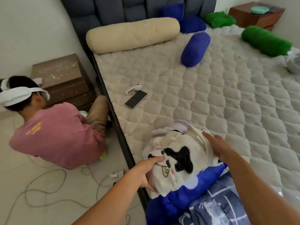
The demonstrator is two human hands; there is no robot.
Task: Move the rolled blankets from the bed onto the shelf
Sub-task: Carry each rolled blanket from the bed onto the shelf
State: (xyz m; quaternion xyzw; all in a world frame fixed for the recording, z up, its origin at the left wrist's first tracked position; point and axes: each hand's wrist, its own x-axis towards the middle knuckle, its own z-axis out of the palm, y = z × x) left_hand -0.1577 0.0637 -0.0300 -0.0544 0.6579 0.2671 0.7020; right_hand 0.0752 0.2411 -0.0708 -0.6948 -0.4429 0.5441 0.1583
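Left hand: the left hand [146, 173] grips the near left end of the white cow-print blanket [176, 161], thumb laid over the top and fingers curled underneath.
Right hand: the right hand [221, 149] lies flat on the right side of that same roll, fingers straight and pressing the fabric.
Cow-print blanket: at the near edge of the bed [211, 88], resting partly on a blue blanket [175, 202] with a navy checked cloth [215, 208] just beside it.
Other rolls: a blue roll [195, 49] lies mid-mattress, a green roll [266, 41] far right, another green bundle [219, 19] and blue bundle [192, 24] up by the headboard.
Bolster: a long cream bolster [133, 34] sits across the head of the bed.
Loose items: a phone [136, 99] lies face up on the mattress, a small white device [132, 89] touching its far end.
Nightstand: far right, a brown nightstand [256, 15] carries a teal round dish [259, 9]; its contents cannot be made out.
Floor: a person in a pink shirt [60, 135] crouches beside the bed, cables [48, 184] trailing across the tiles.
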